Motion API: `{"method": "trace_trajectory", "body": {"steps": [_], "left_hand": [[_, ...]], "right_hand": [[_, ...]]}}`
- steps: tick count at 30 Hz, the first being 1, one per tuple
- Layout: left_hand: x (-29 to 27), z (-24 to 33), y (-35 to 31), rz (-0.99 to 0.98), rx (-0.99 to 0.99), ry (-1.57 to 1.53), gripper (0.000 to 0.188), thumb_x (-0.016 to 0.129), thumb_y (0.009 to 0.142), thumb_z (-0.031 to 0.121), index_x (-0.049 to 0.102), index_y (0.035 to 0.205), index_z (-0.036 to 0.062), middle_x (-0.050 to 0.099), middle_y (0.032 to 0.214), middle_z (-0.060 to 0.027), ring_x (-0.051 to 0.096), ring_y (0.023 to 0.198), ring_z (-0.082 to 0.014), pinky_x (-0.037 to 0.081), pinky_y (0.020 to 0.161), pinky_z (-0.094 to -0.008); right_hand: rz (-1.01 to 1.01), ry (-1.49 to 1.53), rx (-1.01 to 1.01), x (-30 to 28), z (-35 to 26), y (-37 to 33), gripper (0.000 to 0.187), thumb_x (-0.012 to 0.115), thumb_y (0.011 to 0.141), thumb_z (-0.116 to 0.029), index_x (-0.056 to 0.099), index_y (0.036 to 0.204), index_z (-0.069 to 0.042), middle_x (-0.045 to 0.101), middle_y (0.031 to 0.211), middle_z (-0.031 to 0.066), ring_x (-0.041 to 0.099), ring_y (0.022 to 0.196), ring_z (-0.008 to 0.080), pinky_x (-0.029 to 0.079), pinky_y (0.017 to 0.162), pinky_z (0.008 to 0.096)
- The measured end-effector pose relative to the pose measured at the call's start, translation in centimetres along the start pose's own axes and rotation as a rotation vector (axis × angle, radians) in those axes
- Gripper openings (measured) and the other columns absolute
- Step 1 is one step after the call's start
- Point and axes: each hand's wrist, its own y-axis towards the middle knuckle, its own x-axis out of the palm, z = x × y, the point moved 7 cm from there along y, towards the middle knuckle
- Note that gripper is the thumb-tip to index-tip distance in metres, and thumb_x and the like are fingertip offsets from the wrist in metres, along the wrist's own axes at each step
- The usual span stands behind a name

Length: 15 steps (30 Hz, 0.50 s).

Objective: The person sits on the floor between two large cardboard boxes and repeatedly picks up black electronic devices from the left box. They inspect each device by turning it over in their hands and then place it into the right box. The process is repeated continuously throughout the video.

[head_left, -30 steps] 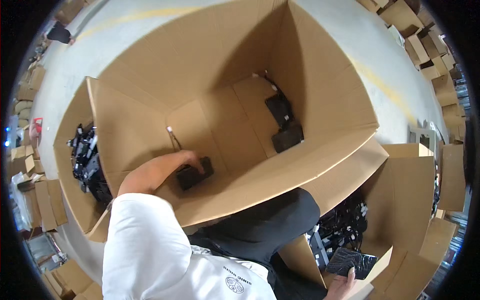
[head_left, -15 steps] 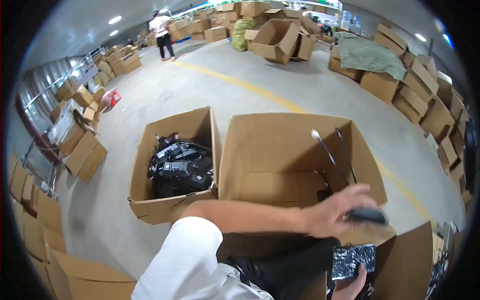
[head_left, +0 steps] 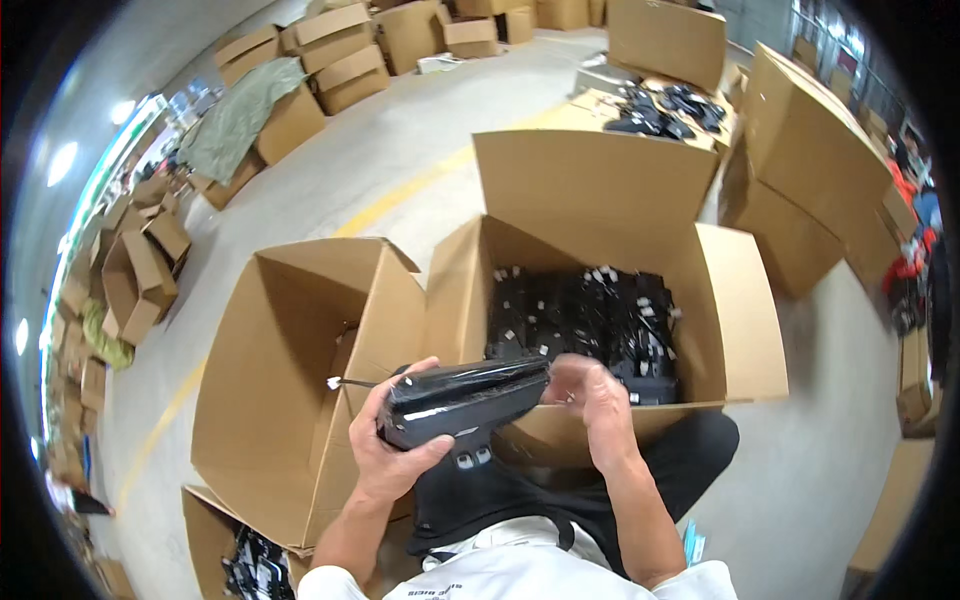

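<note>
My left hand [head_left: 385, 450] grips one end of a long, glossy black part [head_left: 465, 400], apparently wrapped in clear film. From that end sticks a thin cable [head_left: 355, 382] with a white connector. At the part's other end is my right hand [head_left: 605, 410], its fingers smeared by motion; whether they grip it cannot be made out. Behind both hands, an open cardboard box [head_left: 590, 235] holds rows of similar film-wrapped black parts [head_left: 580, 320] with white connectors. To its left stands a second open box [head_left: 260, 390], its bottom mostly hidden.
At the lower left, another box [head_left: 205, 540] contains loose black parts. More black parts [head_left: 665, 108] lie on a cardboard surface at the back right. Tall cartons [head_left: 800, 180] stand at the right. Stacked boxes [head_left: 340, 50] and a green sheet [head_left: 240, 115] are at the far left.
My view has swung right, bringing the box of packed parts to the middle. My left hand, earlier reaching across with a dark object, now holds the black part close to me.
</note>
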Motion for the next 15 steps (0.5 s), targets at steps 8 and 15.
{"method": "trace_trajectory", "body": {"steps": [8, 15], "left_hand": [[4.1, -4.4, -2.7, 0.126, 0.208, 0.244, 0.105, 0.082, 0.078, 0.062, 0.044, 0.143, -0.0107, 0.054, 0.137, -0.0195, 0.055, 0.125, -0.0228, 0.040, 0.110, -0.0366], [1.0, -9.9, -3.0, 0.162, -0.219, 0.253, 0.084, 0.087, 0.074, 0.036, 0.051, 0.135, -0.0071, 0.062, 0.121, -0.0112, 0.061, 0.106, -0.0189, 0.049, 0.097, -0.0323]], "right_hand": [[0.285, 0.439, 0.156, 1.4, 4.7, -2.1, 0.028, 0.058, 0.103, -0.030, 0.063, 0.109, -0.003, 0.054, 0.089, -0.0043, 0.046, 0.083, 0.0055, 0.041, 0.076, 0.0231], [0.315, 0.143, 0.080, 1.8, 3.9, -1.9, 0.040, 0.062, 0.102, -0.041, 0.062, 0.105, -0.002, 0.061, 0.088, -0.0003, 0.054, 0.082, 0.0067, 0.047, 0.076, 0.0263]]}}
